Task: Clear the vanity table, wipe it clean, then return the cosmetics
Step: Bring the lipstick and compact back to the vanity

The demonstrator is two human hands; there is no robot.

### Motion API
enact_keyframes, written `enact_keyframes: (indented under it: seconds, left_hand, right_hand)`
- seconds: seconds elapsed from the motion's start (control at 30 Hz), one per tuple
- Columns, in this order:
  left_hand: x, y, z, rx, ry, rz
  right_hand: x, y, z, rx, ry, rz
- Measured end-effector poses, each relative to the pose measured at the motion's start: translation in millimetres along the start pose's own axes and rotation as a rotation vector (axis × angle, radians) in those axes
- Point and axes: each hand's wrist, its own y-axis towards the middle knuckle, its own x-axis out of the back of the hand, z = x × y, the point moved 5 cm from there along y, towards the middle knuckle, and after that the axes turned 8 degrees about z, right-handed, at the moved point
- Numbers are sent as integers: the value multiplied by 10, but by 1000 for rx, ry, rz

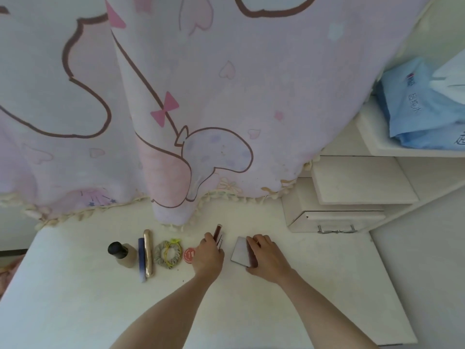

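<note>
On the white table (75,298), the left hand (208,255) has its grip clamped on a dark red tube (218,234); at three o'clock, the right hand (264,258) grips a flat silver-grey compact (240,250).

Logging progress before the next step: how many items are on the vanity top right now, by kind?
Bottles: 1, foundation bottle
Long tubes: 3, blue tube, gold tube, dark red tube at the left hand
Hair ties: 2, grey scrunchie, yellow tie
Round tins: 1, red tin
Flat compacts: 1, compact under the right hand
Total: 8
</note>
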Motion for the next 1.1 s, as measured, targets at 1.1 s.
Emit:
enact_keyframes:
  seconds: [1.1]
  left_hand:
    - [126,-341,103,-418,768,-32]
  right_hand:
    - [113,8,382,24,-156,-234]
